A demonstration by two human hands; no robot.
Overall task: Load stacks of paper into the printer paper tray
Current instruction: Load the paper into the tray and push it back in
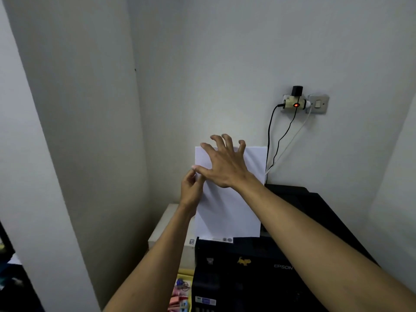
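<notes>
A pale wall [202, 52] fills most of the view, with a lighter column [33, 131] standing at the left. A black printer [252, 278], marked EPSON, is seen at the lower right, with small stickers on its top edge.

The stack of paper [227, 212] is stood upright in the rear feed of the printer, its lower edge dropped behind the printer's top edge and its upper part leaned back toward the wall. A beige box [166, 230] is placed just beside the printer on the left, behind the left forearm.

The right hand [225, 163] is laid across the top of the sheets. Its grip is wide: the fingers are spread and slightly hooked over the top edge of the paper, and the thumb is stretched to the left edge. The left hand [191, 192] is set at the left edge of the stack. Its grip is narrow, the edge being pinched between thumb and fingertips.

A wall socket with a lit red adapter [296, 102] is mounted at the upper right, a light switch [317, 103] just beside it. 3 cables [270, 140], 2 black and 1 white, are hung from the adapter down behind the paper. Small coloured items [180, 293] are seen at the bottom, left of the printer, too blurred to tell.
</notes>
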